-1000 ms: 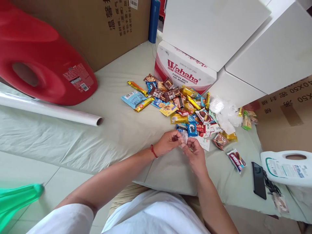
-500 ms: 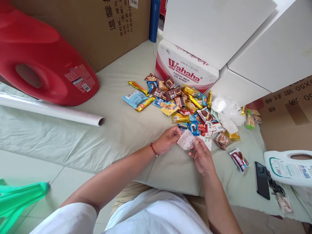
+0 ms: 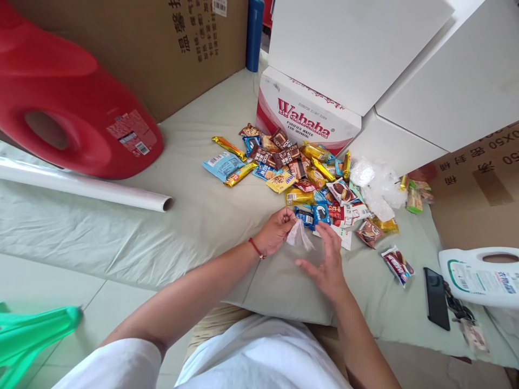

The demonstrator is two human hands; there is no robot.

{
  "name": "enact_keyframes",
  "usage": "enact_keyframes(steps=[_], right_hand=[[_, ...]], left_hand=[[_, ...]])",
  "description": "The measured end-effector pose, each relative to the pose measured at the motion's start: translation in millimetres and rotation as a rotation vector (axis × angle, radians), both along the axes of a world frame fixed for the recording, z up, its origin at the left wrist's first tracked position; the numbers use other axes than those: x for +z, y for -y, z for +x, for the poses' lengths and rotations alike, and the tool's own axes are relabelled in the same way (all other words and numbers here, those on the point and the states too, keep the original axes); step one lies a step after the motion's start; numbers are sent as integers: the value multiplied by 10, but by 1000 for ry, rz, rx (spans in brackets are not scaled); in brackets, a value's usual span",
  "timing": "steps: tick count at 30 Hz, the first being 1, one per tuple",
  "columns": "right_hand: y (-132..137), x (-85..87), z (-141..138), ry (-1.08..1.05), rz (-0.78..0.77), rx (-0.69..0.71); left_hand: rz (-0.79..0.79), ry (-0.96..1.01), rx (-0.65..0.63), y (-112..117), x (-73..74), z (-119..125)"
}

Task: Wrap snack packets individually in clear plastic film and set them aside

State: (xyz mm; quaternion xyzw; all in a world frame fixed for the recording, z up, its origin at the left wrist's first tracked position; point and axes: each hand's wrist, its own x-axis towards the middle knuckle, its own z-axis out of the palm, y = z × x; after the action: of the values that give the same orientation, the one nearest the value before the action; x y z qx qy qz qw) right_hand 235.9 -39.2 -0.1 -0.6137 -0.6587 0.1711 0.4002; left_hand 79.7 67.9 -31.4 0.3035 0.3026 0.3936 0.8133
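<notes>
A: How does the grip look on the left side?

B: Pinched tight. The left hand (image 3: 277,230) has thumb and fingertips together on one end of a small clear plastic bag (image 3: 299,236), which hangs from them and flares toward its lower edge.

A: And the right?

B: The right hand (image 3: 327,265) is spread, its thumb well away from the fingers, and it has hold of nothing. The fingertips are near the bag; whether any of them brush it, I can't tell.

A: Where is the bag, exactly?

B: Between the two hands, over the pale green sheet (image 3: 194,227), at the near edge of a heap of snack packets (image 3: 280,181). A blue packet (image 3: 320,212) lies just beyond it.

A: What's around the heap?

B: A Wahaha box (image 3: 306,116) stands behind it, and crumpled clear plastic (image 3: 380,186) sits at its right side. A maroon and white packet (image 3: 398,266) lies apart, nearer the phone (image 3: 437,299).

A: Past that?

B: A white jug (image 3: 478,276), just beside the phone. Far left, a white tube (image 3: 121,190) lies near a big red jug (image 3: 81,97).
</notes>
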Motion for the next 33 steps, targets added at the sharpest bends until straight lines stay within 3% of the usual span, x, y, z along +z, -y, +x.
enact_keyframes(steps=[3, 8, 11, 14, 17, 22, 25, 28, 33], right_hand=[[-52, 14, -16, -34, -28, 6], [-100, 96, 178, -679, -251, -289], [-100, 182, 246, -895, -341, -395], [-98, 239, 227, -984, -339, -469], [-107, 257, 174, -1067, -333, -511], [-136, 269, 168, -1197, -371, -505], [-134, 271, 228, -1214, -386, -496], [-121, 257, 295, -1221, -403, -503], [-114, 220, 349, -1308, -387, -509]], left_hand=[[-1, 13, -38, 10, 31, -30], [-74, 36, -167, -41, 57, -92], [-45, -4, -104, -74, 33, -85], [130, -134, 116, -73, 19, -88], [428, -251, 260, -13, 64, -149], [1109, -392, 200, 184, 154, -232], [1390, -553, 158, 259, 135, -198], [1429, -741, 108, 262, 98, -159], [1288, -829, -19, 203, 76, -143]])
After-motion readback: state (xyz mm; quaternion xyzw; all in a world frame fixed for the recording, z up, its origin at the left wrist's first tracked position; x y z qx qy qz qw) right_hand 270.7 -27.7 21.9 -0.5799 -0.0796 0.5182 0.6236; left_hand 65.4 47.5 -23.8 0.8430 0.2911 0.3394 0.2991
